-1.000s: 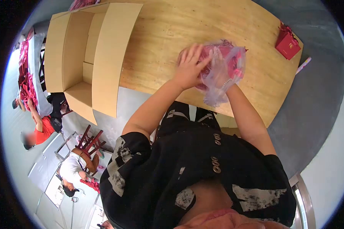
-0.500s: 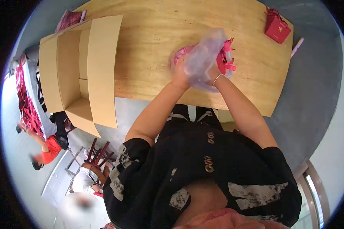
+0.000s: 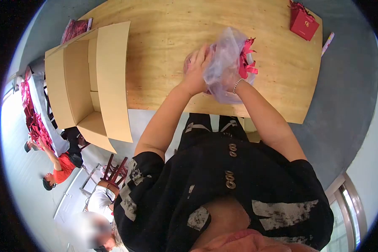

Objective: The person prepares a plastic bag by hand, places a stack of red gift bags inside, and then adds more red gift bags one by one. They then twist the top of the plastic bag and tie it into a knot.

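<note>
A clear plastic bag sits between my hands above the wooden table, with red gift bags and their ribbon ends showing at its right side. My left hand is wrapped round the bag's left end, its fingers stretched along the outside. My right hand grips at the bag's right side, a beaded bracelet at the wrist. Cloudy film covers most of its fingers. Pinkish red contents show faintly through the plastic by my left fingertips.
An open cardboard box stands at the table's left edge. On the table, a red gift bag is at the far right corner. A wrapped red bundle lies behind the box. Other people work at the left, one in a red shirt.
My left hand has shifted slightly left and spread its fingers over the bag's end. The loose film has settled between my hands. My right hand stays at the bag's right side.
</note>
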The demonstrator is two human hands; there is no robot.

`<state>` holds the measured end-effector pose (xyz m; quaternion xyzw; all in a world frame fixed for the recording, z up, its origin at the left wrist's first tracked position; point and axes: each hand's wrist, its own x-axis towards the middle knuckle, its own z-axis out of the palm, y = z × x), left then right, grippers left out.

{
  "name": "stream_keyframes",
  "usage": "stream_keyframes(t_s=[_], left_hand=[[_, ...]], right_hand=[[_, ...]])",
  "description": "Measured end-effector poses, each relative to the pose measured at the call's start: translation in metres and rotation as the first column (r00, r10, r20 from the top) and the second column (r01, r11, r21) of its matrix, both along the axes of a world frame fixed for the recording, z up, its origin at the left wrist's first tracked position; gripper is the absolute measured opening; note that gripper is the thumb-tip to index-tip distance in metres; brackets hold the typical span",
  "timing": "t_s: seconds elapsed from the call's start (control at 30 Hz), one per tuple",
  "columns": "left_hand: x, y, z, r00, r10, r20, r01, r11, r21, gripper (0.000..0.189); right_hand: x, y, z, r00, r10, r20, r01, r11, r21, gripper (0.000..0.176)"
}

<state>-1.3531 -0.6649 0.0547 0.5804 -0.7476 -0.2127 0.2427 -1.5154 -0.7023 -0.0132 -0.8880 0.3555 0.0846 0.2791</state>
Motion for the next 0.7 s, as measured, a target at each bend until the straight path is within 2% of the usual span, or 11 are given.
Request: stream_keyframes(t_s=[0.03,0.07,0.1,0.17,0.27,0.33,0.37,0.43,0.47,0.57,0.7], left_hand=[[0.004,0.0,-0.013,0.983,-0.038,0.182,0.043,0.999,-0.022,0.064],[0.004,-0.004,-0.025,0.982,-0.043,0.183,0.048,0.999,-0.023,0.064],[0.003,-0.007,-0.035,0.932,0.128,-0.338,-0.056,0.975,0.215,0.055],[0.0,-0.005,-0.047,0.606,0.371,-0.704,-0.01,0.888,0.46,0.047],[-0.005,0.006,-0.05,0.745,0.265,-0.612,-0.13,0.958,0.257,0.038],[-0.013,0.016,-0.034,0.816,0.332,-0.474,-0.302,0.943,0.14,0.031],[-0.018,0.017,-0.034,0.818,0.329,-0.471,-0.3,0.944,0.139,0.031],[-0.028,0.015,-0.034,0.88,0.246,-0.406,-0.291,0.955,-0.054,0.028],[-0.03,0.013,-0.014,0.89,0.2,-0.41,-0.234,0.972,-0.035,0.029],[-0.039,0.008,-0.018,0.911,0.117,-0.394,-0.194,0.968,-0.161,0.027],[-0.051,-0.001,-0.034,0.845,0.157,-0.512,-0.227,0.971,-0.077,0.028]], right_hand=[[-0.001,-0.001,0.009,0.994,0.072,-0.085,-0.071,0.997,0.009,0.055],[-0.001,-0.002,0.017,0.979,0.127,-0.16,-0.122,0.992,0.038,0.054],[-0.001,-0.003,0.023,0.967,0.155,-0.201,-0.144,0.987,0.069,0.054],[0.003,-0.007,0.028,0.962,0.138,-0.235,-0.115,0.987,0.109,0.053],[0.007,-0.009,0.024,0.961,0.094,-0.259,-0.056,0.987,0.15,0.053],[0.01,0.001,0.008,0.991,0.009,-0.137,-0.012,1.0,-0.022,0.054],[0.011,0.003,0.002,0.997,-0.045,-0.066,0.039,0.996,-0.082,0.053],[0.013,0.007,-0.01,0.981,-0.17,0.095,0.181,0.976,-0.124,0.053],[0.013,0.007,-0.013,0.961,-0.225,0.163,0.245,0.962,-0.117,0.052],[0.014,0.006,-0.021,0.87,-0.365,0.332,0.386,0.923,0.005,0.051],[0.015,0.003,-0.024,0.717,-0.493,0.493,0.422,0.87,0.256,0.05]])
